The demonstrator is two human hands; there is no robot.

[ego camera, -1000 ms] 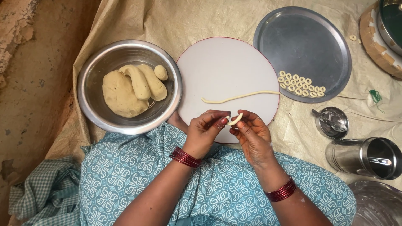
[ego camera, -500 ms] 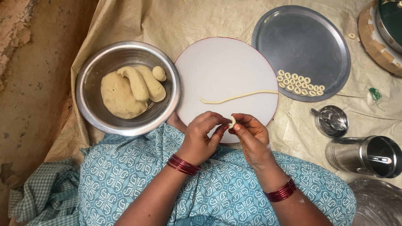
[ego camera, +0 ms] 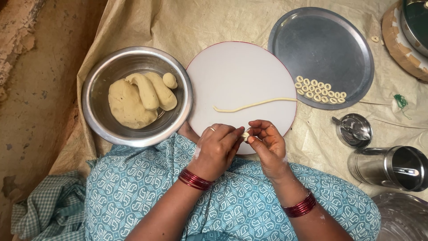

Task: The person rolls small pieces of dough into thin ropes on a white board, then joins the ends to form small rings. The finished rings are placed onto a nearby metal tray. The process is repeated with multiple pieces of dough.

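Observation:
My left hand and my right hand meet fingertip to fingertip over the near edge of a round white board. Both pinch one small piece of pale dough between them. A thin rolled dough rope lies across the board just beyond my fingers. Left of the board stands a steel bowl holding a lump and thick rolls of dough. On the right, a flat steel plate carries several small dough rings along its near rim.
A small steel cup with a spoon and a steel canister lying on its side sit at the right. Another steel vessel's rim shows at the bottom right. A beige cloth covers the ground; bare earth lies left.
My hands drew slightly nearer to me and closed tighter around the small dough piece, which now shows less. The dough rope and rings stayed put.

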